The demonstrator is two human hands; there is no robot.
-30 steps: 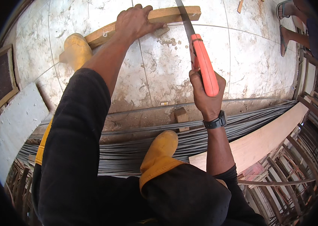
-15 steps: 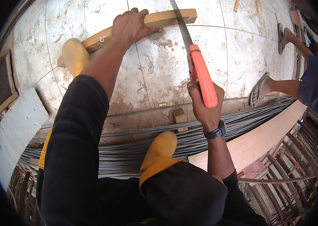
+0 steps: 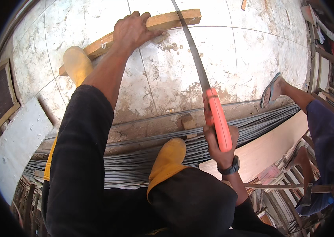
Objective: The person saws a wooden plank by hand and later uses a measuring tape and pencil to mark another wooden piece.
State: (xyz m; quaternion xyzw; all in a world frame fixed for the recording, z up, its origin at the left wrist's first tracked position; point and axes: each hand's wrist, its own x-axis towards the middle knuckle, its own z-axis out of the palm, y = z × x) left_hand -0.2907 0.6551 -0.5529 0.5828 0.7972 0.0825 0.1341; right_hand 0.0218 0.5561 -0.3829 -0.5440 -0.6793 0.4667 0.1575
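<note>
My left hand (image 3: 131,31) grips a narrow wooden board (image 3: 191,16) lying on pale, dirty tiles, fingers over its far edge and thumb spread along the near side. A yellow boot (image 3: 77,62) rests on the board's left part. My right hand (image 3: 218,148) is closed on the red handle (image 3: 221,120) of a handsaw, low and nearer my body. The saw's blade (image 3: 192,49) runs away from me across the board, to the right of my left hand. My other yellow boot (image 3: 169,154) stands lower down, over dark rods.
A bundle of rods (image 3: 127,172) crosses below the tiles, beside a pale plank (image 3: 273,138). A white sheet (image 3: 18,146) and framed panel (image 3: 3,94) lie at left, stacked scrap wood (image 3: 277,201) at lower right. A person's sandaled foot (image 3: 275,89) and dark-clad legs (image 3: 327,134) are at right.
My right hand has pulled the saw back toward my body along the cut, while my left hand stays on the board. The other person has moved nearer along the right side.
</note>
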